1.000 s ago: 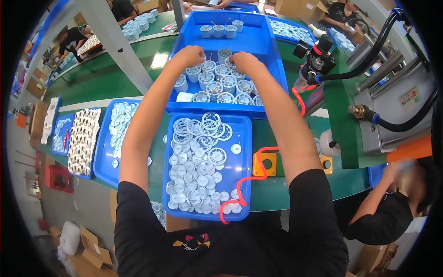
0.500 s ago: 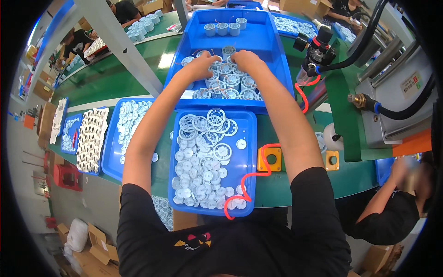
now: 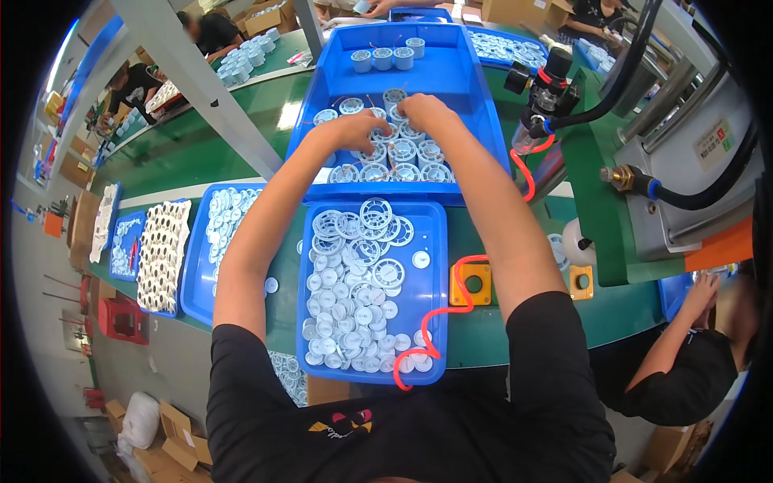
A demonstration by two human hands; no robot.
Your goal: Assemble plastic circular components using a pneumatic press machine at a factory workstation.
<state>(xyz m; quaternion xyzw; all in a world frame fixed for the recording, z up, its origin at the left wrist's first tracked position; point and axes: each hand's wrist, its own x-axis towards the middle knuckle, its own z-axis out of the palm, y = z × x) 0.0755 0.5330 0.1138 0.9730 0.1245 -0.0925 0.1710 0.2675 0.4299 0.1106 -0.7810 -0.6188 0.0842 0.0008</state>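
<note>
Plastic cups (image 3: 405,153), glossy plastic bin (image 3: 451,84)

A red plastic stool (image 3: 121,312) stands on the grey floor (image 3: 173,346), an open cardboard box (image 3: 181,425) at lower left, a yellow push-button box (image 3: 481,298) on the green table (image 3: 475,342).

Bright light leaves glare on the green worktop (image 3: 185,153), and fisheye distortion bends the dark-cornered edges.

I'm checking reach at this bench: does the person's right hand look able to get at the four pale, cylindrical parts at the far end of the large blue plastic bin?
Probably yes: nothing tall seems to stand between the right hand and those four parts, though it means stretching farther forward.
</note>
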